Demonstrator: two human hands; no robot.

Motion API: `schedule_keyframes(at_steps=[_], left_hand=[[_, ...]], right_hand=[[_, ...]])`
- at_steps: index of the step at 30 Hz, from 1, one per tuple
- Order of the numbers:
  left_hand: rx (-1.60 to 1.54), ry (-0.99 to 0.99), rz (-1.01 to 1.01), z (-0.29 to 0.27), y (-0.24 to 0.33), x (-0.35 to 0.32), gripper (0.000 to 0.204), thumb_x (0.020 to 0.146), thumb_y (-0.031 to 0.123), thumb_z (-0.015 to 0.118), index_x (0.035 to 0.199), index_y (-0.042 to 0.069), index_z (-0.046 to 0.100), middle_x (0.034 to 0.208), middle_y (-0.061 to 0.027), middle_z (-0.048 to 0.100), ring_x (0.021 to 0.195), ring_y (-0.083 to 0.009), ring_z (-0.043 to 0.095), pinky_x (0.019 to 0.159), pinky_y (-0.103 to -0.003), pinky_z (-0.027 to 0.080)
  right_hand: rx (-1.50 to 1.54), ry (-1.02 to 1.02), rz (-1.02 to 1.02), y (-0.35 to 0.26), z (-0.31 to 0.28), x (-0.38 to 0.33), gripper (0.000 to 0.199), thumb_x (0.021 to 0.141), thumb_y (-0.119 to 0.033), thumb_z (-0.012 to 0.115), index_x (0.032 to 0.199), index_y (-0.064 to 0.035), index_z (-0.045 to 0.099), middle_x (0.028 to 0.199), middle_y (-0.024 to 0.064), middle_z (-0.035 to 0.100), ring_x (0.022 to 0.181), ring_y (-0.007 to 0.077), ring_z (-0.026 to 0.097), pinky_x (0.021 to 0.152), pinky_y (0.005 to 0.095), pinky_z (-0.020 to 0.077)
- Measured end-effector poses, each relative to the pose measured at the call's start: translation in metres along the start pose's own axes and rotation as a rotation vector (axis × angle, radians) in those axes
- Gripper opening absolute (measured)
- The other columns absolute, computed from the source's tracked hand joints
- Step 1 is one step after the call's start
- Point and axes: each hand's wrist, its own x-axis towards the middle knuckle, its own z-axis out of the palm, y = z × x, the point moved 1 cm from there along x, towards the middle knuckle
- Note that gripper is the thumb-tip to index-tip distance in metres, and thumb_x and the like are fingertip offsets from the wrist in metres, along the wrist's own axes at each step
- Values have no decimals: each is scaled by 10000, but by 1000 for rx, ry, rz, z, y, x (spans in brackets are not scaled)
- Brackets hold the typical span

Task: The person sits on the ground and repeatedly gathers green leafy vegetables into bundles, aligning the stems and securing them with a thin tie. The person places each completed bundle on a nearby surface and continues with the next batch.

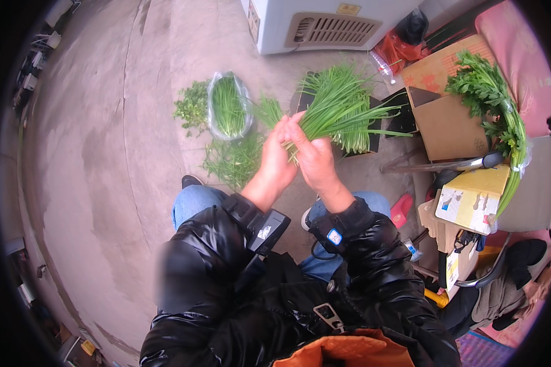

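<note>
A bunch of long, flat green chives point(332, 109) fans out away from me to the upper right, its pale cut ends toward my body. My right hand point(315, 160) is wrapped round its lower stalks, thumb lying along the top. Pressed close against it, my left hand point(277, 162) has its fingers closed at the stalk ends; how much it grips is hidden. More chives point(355, 137) lie below the bunch on a dark box point(373, 145). Left of my hands, a clear plastic bag point(210, 107) holds upright chives. Loose thin greens point(231, 160) are scattered on the floor nearer me.
Leafy herbs point(191, 105) lie left of the bag. A white appliance point(272, 30) with a vent stands ahead. At right are an open cardboard box point(450, 131), celery point(515, 144) lying over a yellow-and-white carton point(471, 199), a metal chair arm point(441, 165) and a pink slipper point(401, 210).
</note>
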Motion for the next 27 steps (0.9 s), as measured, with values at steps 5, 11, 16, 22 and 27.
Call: schedule_keyframes(at_steps=[5,11,16,22,27], left_hand=[[96,-50,-3,-8,10,6,293,931,243,446,1121,41,541,1064,-54,572,989,-180,530,915,-336,402],[358,-135,16,-6,25,-3,316,927,245,472,1101,5,583,977,-60,600,955,-164,522,882,-326,368],[468,-98,-48,-4,31,-11,314,910,222,508,1127,0,557,1130,-79,571,1079,-177,498,975,-350,339],[502,-19,-6,-6,25,-9,315,899,222,544,1113,-9,566,1109,-79,587,1037,-159,523,930,-318,375],[522,-31,0,-6,25,-9,325,898,249,553,1105,-1,564,1079,-68,597,995,-147,542,916,-305,387]], right_hand=[[110,3,21,-10,-10,4,160,929,-165,511,847,-34,470,745,24,458,711,124,477,691,265,410],[-75,72,173,-26,-41,0,119,878,-127,590,867,-33,518,680,-5,480,543,74,429,490,217,350],[-148,40,335,-16,-44,-11,217,808,-146,676,950,-26,565,735,-2,535,521,47,410,464,190,325],[-277,-88,440,-16,-41,-14,159,760,-167,698,851,-59,625,725,-37,575,627,44,511,555,194,405],[-313,-85,464,-18,-41,-15,163,751,-155,700,849,-55,618,728,-28,577,632,50,515,561,197,411]])
